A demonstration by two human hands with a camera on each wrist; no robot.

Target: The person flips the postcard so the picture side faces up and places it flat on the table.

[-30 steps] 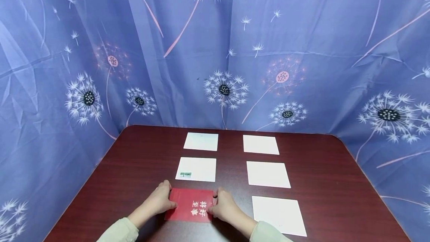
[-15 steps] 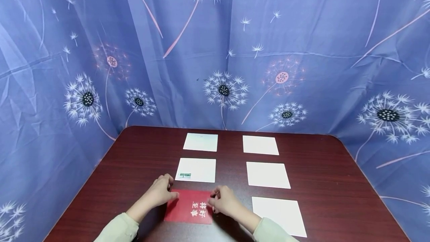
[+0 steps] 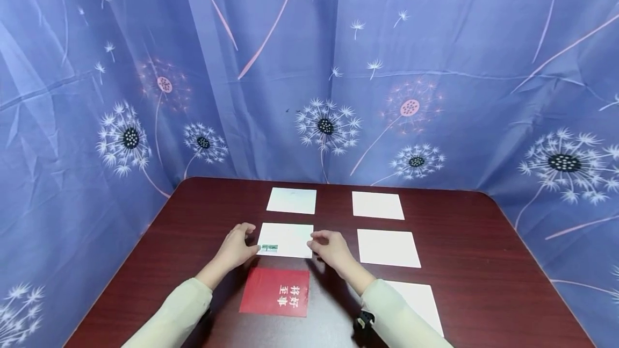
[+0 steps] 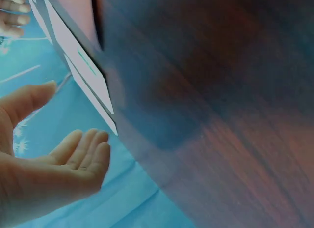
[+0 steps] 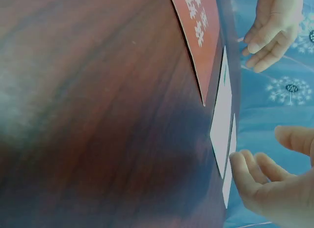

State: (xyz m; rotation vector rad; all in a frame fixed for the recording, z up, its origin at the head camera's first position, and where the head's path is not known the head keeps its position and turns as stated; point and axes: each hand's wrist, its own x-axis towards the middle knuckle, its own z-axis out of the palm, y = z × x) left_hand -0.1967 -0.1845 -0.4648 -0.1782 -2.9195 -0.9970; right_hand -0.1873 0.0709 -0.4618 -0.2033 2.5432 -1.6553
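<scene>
Left hand [image 3: 235,249]: thumb and fingers well apart, gently bent, gripping nothing; beside the left edge of the printed card [image 3: 292,241], thumb tip by its near left corner, contact impossible to tell
Right hand [image 3: 333,251]: thumb and fingers spread in the right wrist view, loosely curved, gripping nothing; at the printed card's right edge, whether touching cannot be told
Printed card: white, flat on the table [image 3: 193,214], between the two hands, middle of the left column; small green picture in its near left corner
Red card [image 3: 263,291]: flat, just on the person's side of the printed card, between the forearms; white characters turned sideways
Far left card [image 3: 291,201]: white, just beyond the printed card
Right column: three white cards, the far right card [image 3: 378,205], middle right card [image 3: 389,248] and near right card [image 3: 422,305]
Right sleeve [image 3: 398,313]: pale, crosses in front of the near right card and hides part of it; small black object [image 3: 366,318] at its cuff
Left sleeve [image 3: 179,305]: pale, left of the red card
Curtain [image 3: 261,106]: blue, dandelion print, behind the dark red-brown table
</scene>
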